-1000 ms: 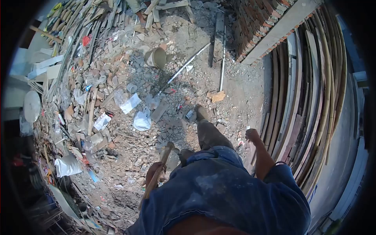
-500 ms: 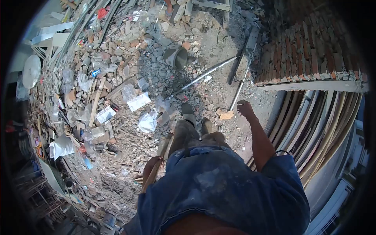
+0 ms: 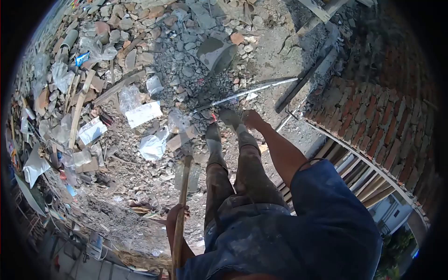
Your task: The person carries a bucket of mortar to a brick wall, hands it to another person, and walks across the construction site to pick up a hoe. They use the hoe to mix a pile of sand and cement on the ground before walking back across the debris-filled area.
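Note:
My left hand (image 3: 177, 213) is wrapped around the wooden handle of a hoe (image 3: 183, 205). The handle runs from beside my left sleeve up past my leg, and a flat greyish blade shows at its far end, over the rubble. My right hand (image 3: 252, 120) reaches forward just right of my boots (image 3: 232, 120). Its fingers are loosely bent and partly hidden, and nothing shows in them. Beyond my boots lies a grey bucket (image 3: 217, 55) on the stones. A pale pole (image 3: 254, 92) lies across the ground between the bucket and my right hand.
Broken stone and brick (image 3: 186, 46) cover the ground ahead. Plastic bags (image 3: 155, 143), a white sheet (image 3: 143, 114) and wood strips (image 3: 81, 107) litter the left. A dark beam (image 3: 305, 79) lies ahead right. A brick wall (image 3: 373, 126) stands right, beside long boards (image 3: 357, 175).
My view has shifted forward and turned. My legs are farther extended, and my right hand has moved left toward my boots. More of the hoe now shows in my left hand.

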Demonstrator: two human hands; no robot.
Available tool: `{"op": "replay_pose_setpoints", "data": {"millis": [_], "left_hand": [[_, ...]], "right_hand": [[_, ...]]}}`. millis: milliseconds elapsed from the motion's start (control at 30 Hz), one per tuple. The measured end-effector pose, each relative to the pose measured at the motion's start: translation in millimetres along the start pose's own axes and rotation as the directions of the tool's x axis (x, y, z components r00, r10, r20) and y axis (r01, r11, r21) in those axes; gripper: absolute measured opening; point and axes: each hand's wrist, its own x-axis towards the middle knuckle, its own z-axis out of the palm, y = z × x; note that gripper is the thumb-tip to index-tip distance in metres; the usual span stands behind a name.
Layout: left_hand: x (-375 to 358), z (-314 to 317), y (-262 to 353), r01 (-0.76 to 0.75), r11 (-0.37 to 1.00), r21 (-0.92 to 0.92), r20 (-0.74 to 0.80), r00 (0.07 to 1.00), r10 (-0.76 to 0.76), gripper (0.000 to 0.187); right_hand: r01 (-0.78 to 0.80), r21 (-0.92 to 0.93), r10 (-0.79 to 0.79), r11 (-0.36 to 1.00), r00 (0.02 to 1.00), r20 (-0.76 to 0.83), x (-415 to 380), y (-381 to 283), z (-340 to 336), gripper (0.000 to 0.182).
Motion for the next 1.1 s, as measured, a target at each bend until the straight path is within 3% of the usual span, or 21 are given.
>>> {"op": "replay_pose_setpoints", "data": {"millis": [33,67,133,167,200,267,333,367,467,567,600,633,667,700,733,767,800,900,933,967,1100], "left_hand": [[8.1,7.0,-3.1,0.026,0.999,-0.033,-0.013,1.0,-0.027,0.021],[12.8,16.5,-5.4,-0.056,0.989,-0.136,-0.02,0.998,0.054,0.022],[30.5,23.0,-1.9,-0.086,0.968,-0.237,0.012,0.996,0.091,0.023],[40.7,28.1,0.2,-0.061,0.962,-0.264,0.003,0.998,0.064,0.023],[50.4,35.3,2.7,-0.08,0.961,-0.265,-0.012,0.997,0.08,0.021],[70.2,39.5,-4.0,-0.139,0.968,-0.209,-0.035,0.99,0.135,0.022],[66.2,61.5,3.4,-0.177,0.961,-0.211,-0.081,0.983,0.163,0.024],[63.2,69.1,1.8,-0.229,0.955,-0.187,-0.128,0.97,0.208,0.026],[66.1,65.6,7.8,-0.226,0.964,-0.138,-0.044,0.974,0.222,0.032],[75.7,65.3,5.2,-0.306,0.944,-0.123,-0.068,0.952,0.3,0.031],[77.1,63.6,2.5,-0.346,0.936,-0.061,-0.111,0.935,0.338,0.025],[76.6,66.2,-0.2,-0.354,0.935,0.012,-0.14,0.926,0.352,0.021],[74.8,71.9,3.5,-0.325,0.941,0.089,-0.206,0.919,0.337,0.021],[73.2,75.9,9.9,-0.281,0.943,0.18,-0.249,0.914,0.32,0.021],[70.3,73.7,8.8,-0.314,0.935,0.166,-0.256,0.902,0.348,0.021],[71.8,71.1,7.5,-0.323,0.922,0.214,-0.209,0.907,0.367,0.022],[77.1,66.1,8.0,-0.341,0.902,0.264,-0.159,0.907,0.39,0.023],[105.6,41.7,-17.8,-0.41,0.912,0.024,-0.077,0.909,0.411,0.023],[117.6,33.7,-28.2,-0.62,0.742,0.256,-0.014,0.765,0.644,0.023],[105.7,39.5,-22.1,-0.56,0.828,0.023,-0.036,0.828,0.56,0.021],[83.1,45.3,-12.9,-0.522,0.83,-0.196,-0.049,0.85,0.524,0.022]], "right_hand": [[0.294,-0.259,-0.321,0.92,0.945,-0.066,37.9,19.5,9.0,0.007],[0.489,-0.77,-0.462,0.411,0.839,0.287,85.4,27.0,9.5,0.007],[0.481,-0.813,-0.506,0.328,0.816,0.279,143.1,23.8,10.1,0.009],[0.228,-0.486,-0.269,0.844,0.963,-0.014,164.9,14.8,12.3,0.013],[-0.086,0.105,0.092,0.991,0.994,-0.055,188.6,5.5,11.5,0.021],[0.002,-0.233,-0.052,0.973,0.976,-0.209,241.1,12.6,16.3,0.049],[0.03,-0.231,-0.085,0.973,0.969,-0.23,280.6,13.0,17.4,0.059],[0.048,-0.221,-0.083,0.974,0.985,-0.154,301.7,19.5,18.1,0.046],[0.035,-0.326,-0.116,0.945,0.966,-0.232,345.7,33.0,30.3,0.055],[0.053,0.196,-0.027,0.979,0.991,-0.133,345.3,28.4,33.6,0.039],[0.094,0.24,-0.075,0.966,0.993,-0.087,351.6,33.4,35.4,0.037],[0.214,0.064,-0.214,0.975,0.977,-0.014,341.7,25.2,30.1,0.043],[0.102,-0.195,-0.123,0.976,0.987,-0.1,323.8,19.1,27.2,0.052],[0.191,0.065,-0.187,0.979,0.981,-0.059,324.2,45.4,23.0,0.061],[0.108,-0.397,-0.197,0.912,0.962,-0.19,291.4,26.2,11.2,0.058],[-0.159,-0.611,0.036,0.776,0.977,-0.209,196.7,-85.6,-3.1,0.051],[-0.198,-0.745,0.017,0.637,0.97,-0.243,182.3,-96.5,-15.0,0.047],[-0.158,-0.843,-0.126,0.514,0.959,-0.256,166.1,-98.1,-54.4,0.043],[0.028,-0.823,-0.186,0.567,0.978,-0.095,163.7,-105.4,-68.4,0.039],[0.205,-0.769,-0.249,0.606,0.967,0.062,161.2,-122.5,-75.1,0.035],[0.365,-0.563,-0.246,0.742,0.929,0.277,148.7,-161.1,-39.5,0.021]]}}
